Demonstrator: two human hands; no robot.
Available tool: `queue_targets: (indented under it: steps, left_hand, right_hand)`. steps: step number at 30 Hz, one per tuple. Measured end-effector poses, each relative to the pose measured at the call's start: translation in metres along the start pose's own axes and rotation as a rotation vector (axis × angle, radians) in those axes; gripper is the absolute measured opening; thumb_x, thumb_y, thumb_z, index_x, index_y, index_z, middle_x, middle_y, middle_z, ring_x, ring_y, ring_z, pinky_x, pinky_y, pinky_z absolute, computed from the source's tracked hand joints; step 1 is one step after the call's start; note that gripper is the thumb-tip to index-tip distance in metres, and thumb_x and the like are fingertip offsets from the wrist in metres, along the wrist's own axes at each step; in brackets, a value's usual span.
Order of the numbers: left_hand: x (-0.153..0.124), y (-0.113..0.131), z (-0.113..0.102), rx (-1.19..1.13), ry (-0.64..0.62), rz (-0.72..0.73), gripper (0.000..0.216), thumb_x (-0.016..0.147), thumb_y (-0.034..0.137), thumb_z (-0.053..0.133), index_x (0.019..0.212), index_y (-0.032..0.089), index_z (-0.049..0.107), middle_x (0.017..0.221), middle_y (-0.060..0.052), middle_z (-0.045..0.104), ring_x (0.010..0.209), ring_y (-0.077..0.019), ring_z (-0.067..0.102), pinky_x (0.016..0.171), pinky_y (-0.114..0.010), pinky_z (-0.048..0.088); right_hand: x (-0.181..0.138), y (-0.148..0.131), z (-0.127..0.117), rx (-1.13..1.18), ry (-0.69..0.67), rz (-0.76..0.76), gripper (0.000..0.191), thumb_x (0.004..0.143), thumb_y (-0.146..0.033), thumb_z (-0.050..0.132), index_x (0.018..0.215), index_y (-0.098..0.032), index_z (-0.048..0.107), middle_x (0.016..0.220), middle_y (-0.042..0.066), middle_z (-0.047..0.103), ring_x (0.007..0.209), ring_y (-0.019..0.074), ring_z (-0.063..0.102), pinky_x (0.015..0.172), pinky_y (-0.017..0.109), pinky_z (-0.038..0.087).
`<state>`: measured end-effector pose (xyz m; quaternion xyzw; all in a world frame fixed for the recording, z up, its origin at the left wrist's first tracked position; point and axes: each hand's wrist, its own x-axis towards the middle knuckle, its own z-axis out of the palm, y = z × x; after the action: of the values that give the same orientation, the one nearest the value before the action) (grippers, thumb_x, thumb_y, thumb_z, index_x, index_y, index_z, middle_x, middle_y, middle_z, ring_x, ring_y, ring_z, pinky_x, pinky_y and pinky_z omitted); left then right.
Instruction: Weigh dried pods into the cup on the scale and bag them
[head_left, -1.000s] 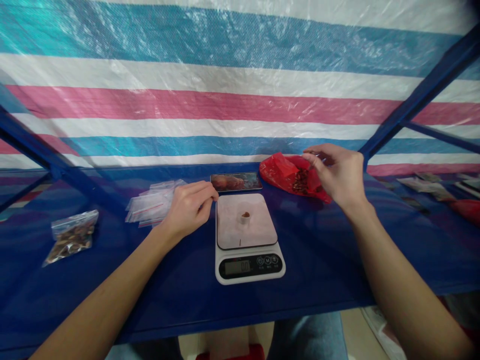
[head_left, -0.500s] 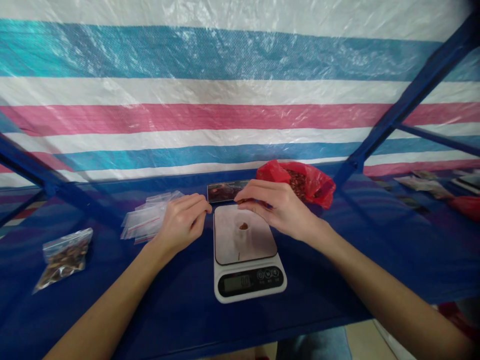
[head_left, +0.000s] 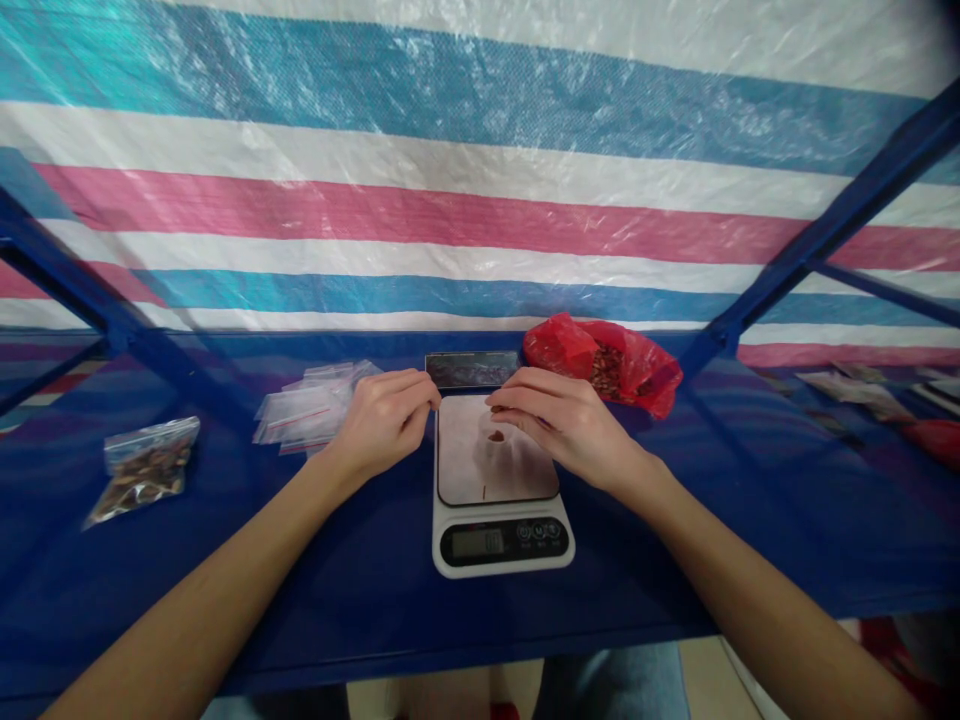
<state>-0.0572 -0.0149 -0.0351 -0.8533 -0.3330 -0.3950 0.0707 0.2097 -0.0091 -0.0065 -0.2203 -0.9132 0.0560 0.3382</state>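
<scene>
A white kitchen scale (head_left: 501, 545) stands on the blue table, with a small pale cup (head_left: 495, 445) holding brown bits on its platform. My right hand (head_left: 559, 420) hovers over the cup, its fingers pinched together just above the cup; what they hold is too small to make out. My left hand (head_left: 386, 418) rests curled by the scale's left edge, beside a pile of small clear zip bags (head_left: 304, 412). A red plastic bag (head_left: 607, 365) of brown pieces lies open behind my right hand.
A filled clear zip bag (head_left: 142, 470) lies at far left. A dark phone (head_left: 471, 369) lies flat behind the scale. Blue frame bars slant up at both sides before a striped tarp wall. More packets lie at far right (head_left: 847, 385).
My right hand came from the red bag leftward to the scale and now sits pinched over the cup. My left hand has stayed put.
</scene>
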Motion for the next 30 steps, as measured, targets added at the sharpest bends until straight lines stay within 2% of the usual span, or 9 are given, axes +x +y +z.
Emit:
queue_targets:
  steps: [11,22,27,30]
  left_hand:
    - [-0.0002,-0.0005,-0.0009,-0.01,0.008,-0.001,0.029,0.091,0.002,0.044,0.076,0.019,0.063,0.07,0.001,0.064,0.058,-0.0108,0.054,0.058,-0.025,0.04]
    - [0.0002,-0.0003,-0.0013,-0.022,-0.014,-0.01,0.028,0.09,0.001,0.045,0.077,0.018,0.063,0.071,0.001,0.064,0.056,-0.0106,0.052,0.057,-0.026,0.039]
    - [-0.0004,-0.0011,-0.0004,-0.02,-0.018,-0.002,0.027,0.089,0.0,0.046,0.077,0.018,0.063,0.071,0.002,0.063,0.056,-0.0102,0.051,0.056,-0.026,0.037]
    - [-0.0011,-0.0021,0.0006,-0.015,-0.015,-0.001,0.027,0.089,0.0,0.047,0.077,0.018,0.064,0.072,0.001,0.064,0.059,-0.0105,0.053,0.058,-0.026,0.038]
  right_hand:
    - [0.0033,-0.0033,-0.0053,0.091,-0.131,0.048,0.016,0.105,-0.021,0.059,0.105,-0.02,0.075,0.102,0.007,0.069,0.09,0.0185,0.067,0.079,0.031,0.054]
    - [0.0027,-0.0015,-0.0061,0.128,-0.09,0.054,0.013,0.101,-0.022,0.067,0.11,-0.021,0.076,0.102,0.006,0.071,0.091,0.019,0.069,0.078,0.03,0.054]
    - [0.0015,-0.0017,-0.0028,0.141,-0.067,0.056,0.016,0.098,-0.028,0.072,0.111,-0.019,0.076,0.102,0.007,0.072,0.087,0.0183,0.069,0.076,0.029,0.054]
    - [0.0038,-0.002,-0.0088,0.106,-0.022,0.055,0.016,0.099,-0.03,0.07,0.109,-0.02,0.077,0.103,0.007,0.075,0.088,0.0196,0.07,0.077,0.031,0.055]
